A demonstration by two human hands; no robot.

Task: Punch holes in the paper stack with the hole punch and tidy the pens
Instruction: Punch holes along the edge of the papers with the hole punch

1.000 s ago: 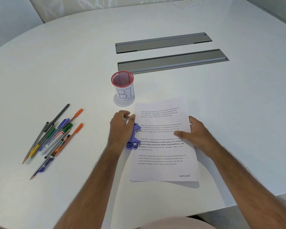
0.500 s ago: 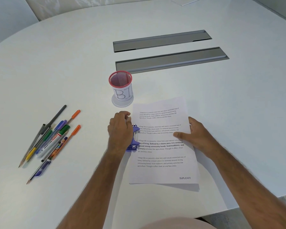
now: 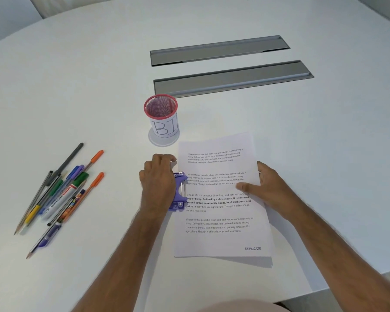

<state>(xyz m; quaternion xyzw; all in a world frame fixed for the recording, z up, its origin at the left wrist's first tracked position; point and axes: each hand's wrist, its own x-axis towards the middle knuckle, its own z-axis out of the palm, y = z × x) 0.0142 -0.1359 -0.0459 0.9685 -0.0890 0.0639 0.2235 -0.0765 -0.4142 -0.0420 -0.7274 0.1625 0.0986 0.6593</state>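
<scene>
A stack of printed white paper (image 3: 223, 212) lies on the table in front of me. A purple hole punch (image 3: 180, 192) sits over the middle of its left edge. My left hand (image 3: 159, 181) covers the punch from the left, palm pressing down on it. My right hand (image 3: 266, 188) rests flat on the right side of the stack, thumb across the text. Several pens and pencils (image 3: 61, 194) lie loose in a fan at the left. A red mesh pen cup (image 3: 161, 117) with a white label stands empty just beyond the paper's top left corner.
Two long grey recessed cable trays (image 3: 232, 79) run across the white table (image 3: 77, 86) behind the cup. The table's front edge is near at the lower right, where the floor shows.
The view has shifted slightly. My left hand has settled lower over the punch; the paper and right hand stay in place.
</scene>
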